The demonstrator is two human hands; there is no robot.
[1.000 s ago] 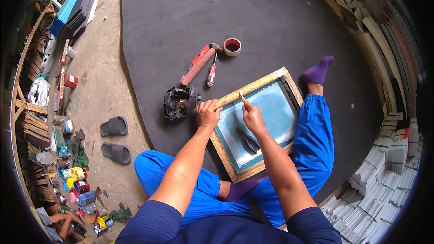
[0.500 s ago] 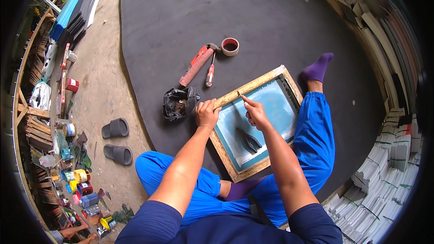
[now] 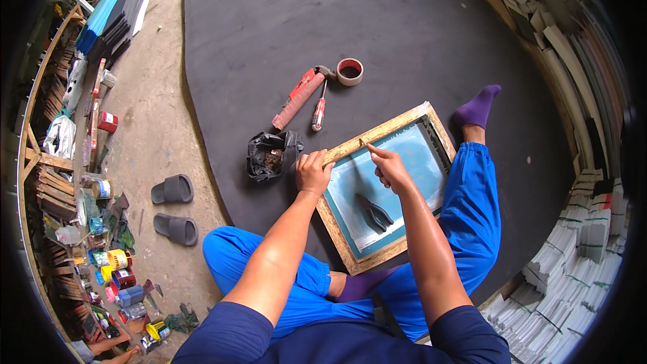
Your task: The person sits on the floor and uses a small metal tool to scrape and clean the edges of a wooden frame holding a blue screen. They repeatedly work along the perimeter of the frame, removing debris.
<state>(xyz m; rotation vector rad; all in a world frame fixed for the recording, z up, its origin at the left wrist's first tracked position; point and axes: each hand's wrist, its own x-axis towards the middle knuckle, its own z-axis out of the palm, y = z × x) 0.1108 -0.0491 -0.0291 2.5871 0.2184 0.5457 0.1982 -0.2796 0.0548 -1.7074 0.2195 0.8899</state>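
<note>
A person in blue trousers and a dark blue top sits on a large dark mat (image 3: 283, 20), seen from above. A wooden screen frame (image 3: 387, 128) with pale blue mesh rests against the lap and is the reference point here.

Nearest the body, black pliers (image 3: 373, 211) lie loose on the mesh, inside the frame.

At the frame's far-left rail, the left hand (image 3: 313, 172) grips the wood, fingers curled over the edge and closed on it, steadying the frame. Just right of it, the right hand (image 3: 389, 167) pinches a thin, small tool (image 3: 364, 143) between thumb and fingertips, its tip meeting the inner edge of that same rail. The fingers are nearly closed round the tool; what kind of tool it is cannot be told.

Working along that edge would likely go best with the frame held firmly down and the tip kept low against the wood, clear of the mesh so it is not torn.

Left of the frame, touching nothing, sits a crumpled black bag (image 3: 271, 154). Beyond the frame lie a red-handled tool (image 3: 297, 98), a red-handled screwdriver (image 3: 319, 109) and a roll of tape (image 3: 350, 71). Far left of the frame, off the mat, a pair of grey slippers (image 3: 174, 207) rests on concrete.
</note>
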